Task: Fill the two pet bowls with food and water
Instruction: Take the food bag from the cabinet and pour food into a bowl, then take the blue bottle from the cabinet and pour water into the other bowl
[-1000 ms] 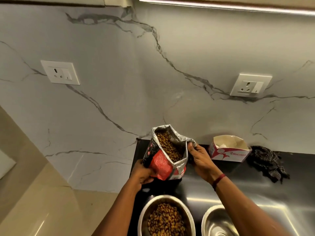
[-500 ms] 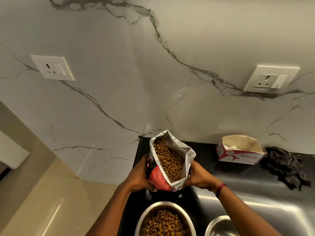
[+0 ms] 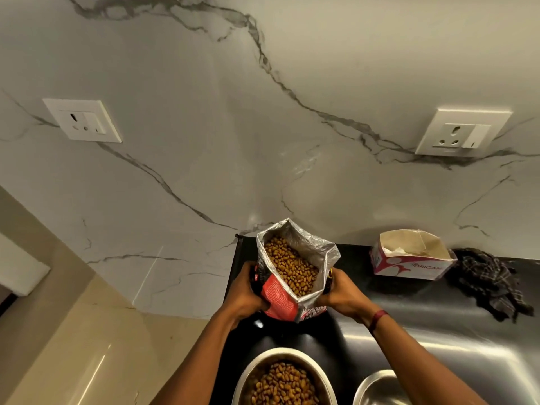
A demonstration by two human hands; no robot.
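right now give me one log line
left hand, right hand grip food bag | left bowl holds kibble | right bowl no kibble seen

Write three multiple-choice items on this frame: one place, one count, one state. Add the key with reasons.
1. Where does the dark checked cloth lie?
A. in a bowl
B. on the counter, right of the red-and-white carton
C. draped over a tap

2. How many wall sockets show?
A. one
B. two
C. three

3. In what state is the food bag?
A. sealed, lying flat
B. open, standing unheld
C. open, held by both hands

Key:
1 B: the cloth sits on the dark counter just right of the carton.
2 B: one socket is on the wall at left, the other at right.
3 C: kibble shows in the open mouth, and the left hand and right hand grip the bag's sides.
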